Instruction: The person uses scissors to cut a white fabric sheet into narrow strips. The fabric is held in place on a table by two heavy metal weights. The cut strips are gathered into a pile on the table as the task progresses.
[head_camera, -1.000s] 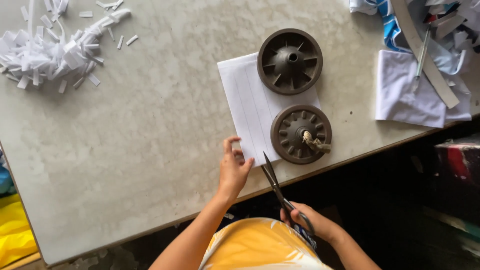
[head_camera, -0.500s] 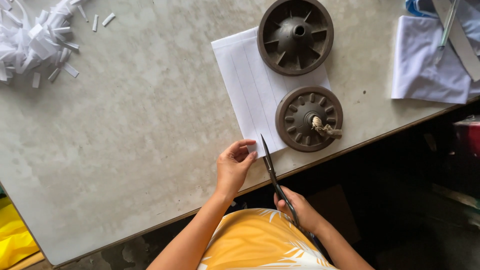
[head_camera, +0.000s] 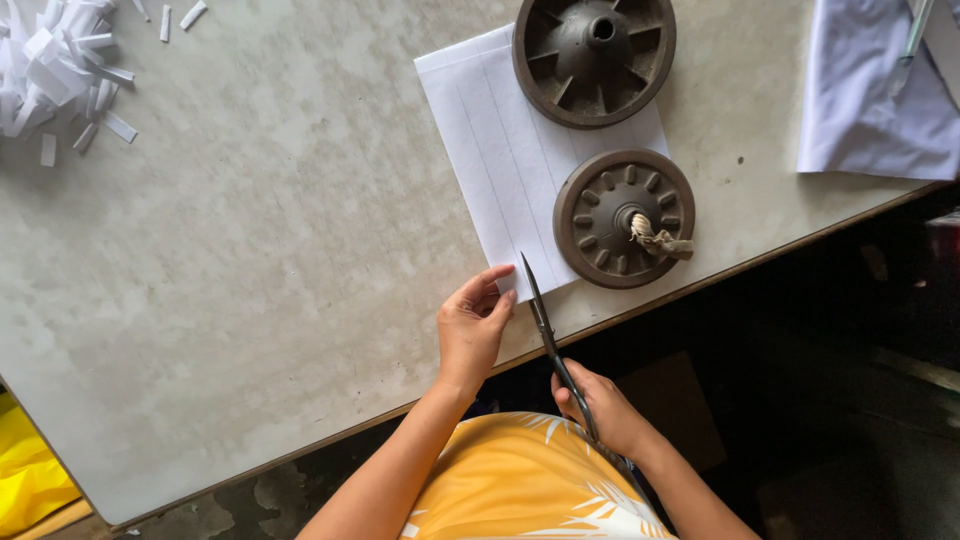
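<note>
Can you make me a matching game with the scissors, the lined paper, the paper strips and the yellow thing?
1 scissors
2 lined paper
3 paper strips
4 yellow thing

a heaped at the table's far left
b under two round brown wheels
c in the right hand
d below the table's left edge

Pairs: 1-c, 2-b, 3-a, 4-d

Scissors (head_camera: 548, 330) handles hidden inside right hand (head_camera: 600, 410) grip
</note>
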